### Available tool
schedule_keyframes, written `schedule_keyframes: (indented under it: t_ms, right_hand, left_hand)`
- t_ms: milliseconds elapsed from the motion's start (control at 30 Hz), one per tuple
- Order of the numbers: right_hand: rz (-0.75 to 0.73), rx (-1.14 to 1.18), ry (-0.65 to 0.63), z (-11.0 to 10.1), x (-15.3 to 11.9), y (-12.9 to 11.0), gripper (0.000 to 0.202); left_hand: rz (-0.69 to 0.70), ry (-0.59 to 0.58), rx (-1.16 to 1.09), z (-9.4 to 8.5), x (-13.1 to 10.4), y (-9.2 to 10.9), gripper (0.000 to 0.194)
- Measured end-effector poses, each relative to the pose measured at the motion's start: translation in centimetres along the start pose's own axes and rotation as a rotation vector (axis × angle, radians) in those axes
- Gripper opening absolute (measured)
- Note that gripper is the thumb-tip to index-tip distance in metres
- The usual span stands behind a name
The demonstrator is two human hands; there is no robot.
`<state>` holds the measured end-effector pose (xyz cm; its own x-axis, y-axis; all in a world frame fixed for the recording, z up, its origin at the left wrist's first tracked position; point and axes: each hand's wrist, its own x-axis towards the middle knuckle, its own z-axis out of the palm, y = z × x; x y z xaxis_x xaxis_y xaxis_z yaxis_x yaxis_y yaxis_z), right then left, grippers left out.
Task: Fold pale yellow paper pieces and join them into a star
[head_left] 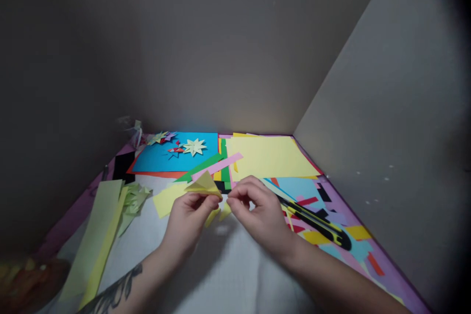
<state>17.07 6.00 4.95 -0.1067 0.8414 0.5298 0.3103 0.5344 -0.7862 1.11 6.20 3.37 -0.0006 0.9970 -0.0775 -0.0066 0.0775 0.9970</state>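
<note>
My left hand [190,221] pinches a folded piece of yellow paper [203,182] between thumb and fingers, and the paper's pointed fold stands above the fingertips. Close to its right corner, my right hand [262,215] has thumb and forefinger pressed together; whether a bit of paper sits between them is hidden. Below the hands, small yellow paper pieces [225,211] show on the white surface [221,274]. A flat yellow paper [166,201] lies behind my left hand.
A black-and-yellow utility knife [316,223] lies right among coloured paper scraps [353,233]. Paper stars [194,146] rest on a blue sheet [206,162] behind, beside a large yellow sheet [268,157]. Pale strips [91,240] and crumpled paper [134,201] lie left. Walls [221,59] enclose the back.
</note>
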Motion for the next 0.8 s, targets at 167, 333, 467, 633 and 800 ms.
schedule_keyframes:
  t_ms: [167,333,467,633,800]
  right_hand:
    - [-0.089,-0.017,-0.02,0.16,-0.39,-0.01,0.009]
    - [-0.071,-0.003,-0.045,0.23,-0.36,-0.02,0.01]
    - [0.012,0.043,-0.071,0.17,-0.1,-0.14,0.012]
    - [0.119,0.083,-0.09,0.24,0.21,-0.22,0.012]
    - [0.215,0.105,-0.098,0.35,0.31,-0.08,0.011]
  left_hand:
    - [0.022,-0.02,0.117,0.13,-0.34,0.12,0.02]
    - [0.035,-0.024,0.16,0.07,-0.3,0.03,0.02]
    - [0.026,-0.028,0.209,0.13,-0.24,0.13,0.024]
    - [0.028,-0.045,0.241,0.14,-0.25,0.16,0.027]
    - [0.053,-0.042,0.287,0.11,-0.46,0.17,0.032]
